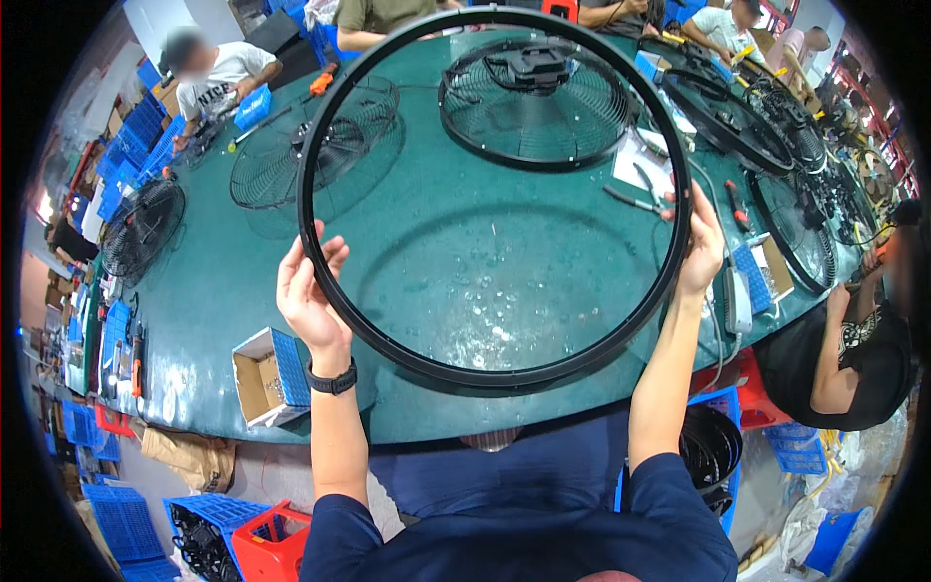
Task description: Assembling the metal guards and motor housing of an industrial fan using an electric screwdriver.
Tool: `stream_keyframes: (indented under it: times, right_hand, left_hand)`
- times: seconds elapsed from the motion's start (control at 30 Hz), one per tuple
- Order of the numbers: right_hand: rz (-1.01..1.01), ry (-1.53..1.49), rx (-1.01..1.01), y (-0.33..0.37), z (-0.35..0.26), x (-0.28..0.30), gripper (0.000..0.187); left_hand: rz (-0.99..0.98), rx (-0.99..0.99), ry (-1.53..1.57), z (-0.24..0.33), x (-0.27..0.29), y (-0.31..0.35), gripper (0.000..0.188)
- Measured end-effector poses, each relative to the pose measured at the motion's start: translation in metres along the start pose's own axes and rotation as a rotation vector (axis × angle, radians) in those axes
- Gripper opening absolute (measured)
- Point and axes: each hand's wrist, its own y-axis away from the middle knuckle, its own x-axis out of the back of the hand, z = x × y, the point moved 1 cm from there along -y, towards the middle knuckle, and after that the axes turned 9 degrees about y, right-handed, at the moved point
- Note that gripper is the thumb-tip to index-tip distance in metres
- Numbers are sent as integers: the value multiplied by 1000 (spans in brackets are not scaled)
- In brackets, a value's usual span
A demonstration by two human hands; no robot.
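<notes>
A large black ring (514,378), shaped like the outer rim of a fan guard, is held up above the green table (223,330). My left hand (312,291) grips its left side, the fingers wrapped around the rim. On the opposite side my right hand (700,242) grips the rim in the same way. Through the ring a fan (533,116) with a wire guard and a black motor housing is visible, lying on the table beyond. A pair of pliers (635,194) lies beside a white sheet, close to my right hand.
An open box of small parts (272,383) stands near the front left edge, another box (766,267) at the right. Wire fan guards (335,144) lie at far left; more fans (732,121) crowd the right. Co-workers (218,82) sit around the table. A red stool (272,538) stands below.
</notes>
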Motion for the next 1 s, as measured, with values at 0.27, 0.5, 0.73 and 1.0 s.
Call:
stream_keyframes:
  times: [0.27, 0.5, 0.73, 1.0]
  right_hand:
    - [-2, -111, 52, -2, -4, -6, 48]
    - [10, -149, 84, -3, -2, -6, 48]
    - [26, -203, 289, -5, -5, 1, 47]
    - [-20, -553, 89, -45, -27, -11, 57]
  left_hand:
    - [3, -52, 21, -7, -1, -5, 34]
    - [-22, -91, 5, -13, 0, -6, 29]
    - [-182, -259, -39, -2, 1, -10, 30]
    - [-361, 118, 338, 3, 15, -22, 49]
